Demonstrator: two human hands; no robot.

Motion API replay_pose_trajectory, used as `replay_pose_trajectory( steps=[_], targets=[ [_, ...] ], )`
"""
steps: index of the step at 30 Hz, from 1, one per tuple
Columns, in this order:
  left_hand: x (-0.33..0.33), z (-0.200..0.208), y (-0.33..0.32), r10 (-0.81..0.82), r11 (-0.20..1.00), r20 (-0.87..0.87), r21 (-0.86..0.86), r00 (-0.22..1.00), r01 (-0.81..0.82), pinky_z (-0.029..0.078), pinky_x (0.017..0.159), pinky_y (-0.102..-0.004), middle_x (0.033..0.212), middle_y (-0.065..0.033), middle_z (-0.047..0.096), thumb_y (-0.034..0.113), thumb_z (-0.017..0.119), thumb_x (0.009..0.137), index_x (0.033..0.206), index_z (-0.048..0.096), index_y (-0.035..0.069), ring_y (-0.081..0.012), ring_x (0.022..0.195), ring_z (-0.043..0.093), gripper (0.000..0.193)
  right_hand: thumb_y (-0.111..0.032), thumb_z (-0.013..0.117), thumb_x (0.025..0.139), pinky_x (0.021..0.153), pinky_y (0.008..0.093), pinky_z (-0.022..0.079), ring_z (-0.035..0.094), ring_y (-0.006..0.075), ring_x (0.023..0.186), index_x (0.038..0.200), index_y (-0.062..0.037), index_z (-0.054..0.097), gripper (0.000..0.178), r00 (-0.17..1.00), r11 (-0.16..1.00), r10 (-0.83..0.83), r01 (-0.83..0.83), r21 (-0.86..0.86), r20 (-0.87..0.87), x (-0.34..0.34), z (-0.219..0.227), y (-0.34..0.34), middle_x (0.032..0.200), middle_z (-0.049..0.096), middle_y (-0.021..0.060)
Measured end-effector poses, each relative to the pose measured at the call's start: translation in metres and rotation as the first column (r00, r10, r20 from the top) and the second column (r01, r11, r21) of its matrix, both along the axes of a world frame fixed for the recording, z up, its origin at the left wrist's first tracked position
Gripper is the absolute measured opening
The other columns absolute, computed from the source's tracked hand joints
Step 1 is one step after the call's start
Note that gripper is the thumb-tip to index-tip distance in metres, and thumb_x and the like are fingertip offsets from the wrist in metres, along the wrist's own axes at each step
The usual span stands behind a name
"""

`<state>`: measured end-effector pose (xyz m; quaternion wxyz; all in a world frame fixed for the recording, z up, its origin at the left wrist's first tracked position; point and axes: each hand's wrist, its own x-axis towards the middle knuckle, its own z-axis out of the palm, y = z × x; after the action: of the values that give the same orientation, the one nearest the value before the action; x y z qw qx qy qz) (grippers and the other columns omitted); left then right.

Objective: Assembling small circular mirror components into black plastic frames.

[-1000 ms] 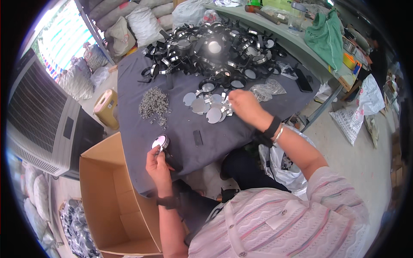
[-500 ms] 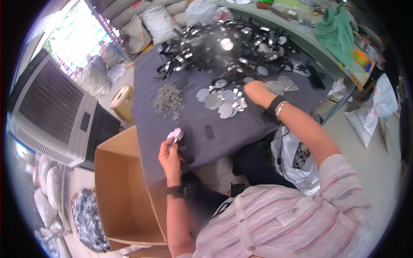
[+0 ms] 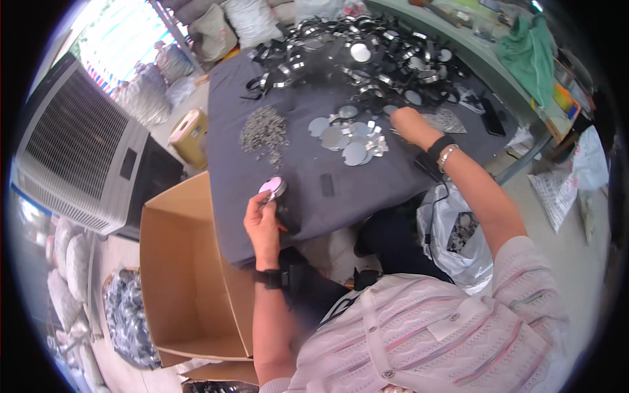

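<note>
My left hand (image 3: 262,226) is closed on a round metal-rimmed piece with a pinkish, shiny face (image 3: 271,187), held at the left edge of the cloth-covered table (image 3: 298,219). Farther right and away, my right hand (image 3: 414,127) has its fingers drawn together, pointing down at the table; whatever is in them is hidden. Beside it lies a clear bag of small parts (image 3: 447,120). Just left of that hand is a loose pile of flat silvery discs (image 3: 354,153) and small metal pieces. A heap of small grey parts (image 3: 264,130) lies beyond my left hand.
Black-banded round metal pieces (image 3: 360,52) form a big heap at the table's far side. An open cardboard box (image 3: 190,275) stands against its left edge. A black phone (image 3: 493,118) lies at the right. A white plastic bag (image 3: 452,242) hangs below the near edge.
The whole view has shifted a little. My left hand still grips the round piece, and my right hand stays low by the clear bag with its fingers together.
</note>
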<state>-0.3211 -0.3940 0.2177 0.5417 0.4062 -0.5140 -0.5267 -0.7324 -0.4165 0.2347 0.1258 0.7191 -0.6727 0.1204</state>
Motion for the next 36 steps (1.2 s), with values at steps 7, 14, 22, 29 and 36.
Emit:
replay_pose_trajectory(
  steps=[7,14,22,29,36],
  targets=[
    [-0.007,0.004,0.000,0.025,0.999,0.019,0.032,0.999,-0.026,0.040,0.038,-0.0190,0.068,-0.0032,0.057,0.004,0.051,0.089,0.104,0.060,0.002,-0.0051,0.048,0.049,0.018,-0.003,0.056,0.072,0.068,0.0420,0.052,0.064,0.0360,0.076,0.071,0.0011,0.064,0.009,0.994,0.999,0.039,-0.039,-0.001,-0.101,0.013,0.005,0.012,0.077,0.063,0.0219],
    [-0.006,0.000,-0.002,-0.026,1.000,0.012,0.003,1.000,0.026,0.041,0.039,-0.0183,0.071,-0.0088,0.064,0.005,0.049,0.091,0.106,0.059,0.003,-0.0059,0.048,0.053,0.018,-0.004,0.058,0.071,0.065,0.0397,0.053,0.066,0.0323,0.072,0.071,-0.0015,0.067,0.010,0.904,0.980,0.197,-0.188,0.061,-0.379,0.016,0.010,0.003,0.074,0.065,0.0167],
    [-0.009,0.006,0.002,0.006,0.997,0.004,0.071,1.000,-0.006,0.040,0.037,-0.0209,0.059,0.0024,0.050,0.002,0.052,0.087,0.102,0.059,0.002,-0.0039,0.044,0.044,0.016,-0.001,0.055,0.069,0.070,0.0428,0.050,0.062,0.0387,0.076,0.080,0.0029,0.060,0.013,0.999,0.999,0.032,-0.032,-0.007,-0.037,0.009,0.021,0.006,0.075,0.062,0.0214],
    [-0.007,0.010,0.004,0.047,0.997,0.026,0.061,0.999,-0.048,0.039,0.036,-0.0209,0.058,0.0026,0.050,0.002,0.051,0.088,0.101,0.059,0.003,-0.0037,0.044,0.042,0.016,-0.001,0.056,0.073,0.054,0.0350,0.046,0.057,0.0248,0.058,0.080,0.0004,0.050,0.009,0.783,0.948,0.318,-0.262,-0.181,0.535,0.110,0.045,0.023,0.065,0.057,0.0137],
    [-0.009,0.007,0.003,0.075,0.996,0.076,0.046,0.994,-0.079,0.038,0.036,-0.0203,0.059,0.0023,0.051,0.002,0.050,0.088,0.101,0.058,0.004,-0.0033,0.045,0.042,0.015,0.000,0.053,0.083,0.048,0.0233,0.045,0.054,0.0074,0.053,0.085,-0.0010,0.055,0.003,0.325,0.850,0.170,-0.525,0.028,0.930,0.221,0.029,0.028,0.065,0.055,0.0015]
  ],
)
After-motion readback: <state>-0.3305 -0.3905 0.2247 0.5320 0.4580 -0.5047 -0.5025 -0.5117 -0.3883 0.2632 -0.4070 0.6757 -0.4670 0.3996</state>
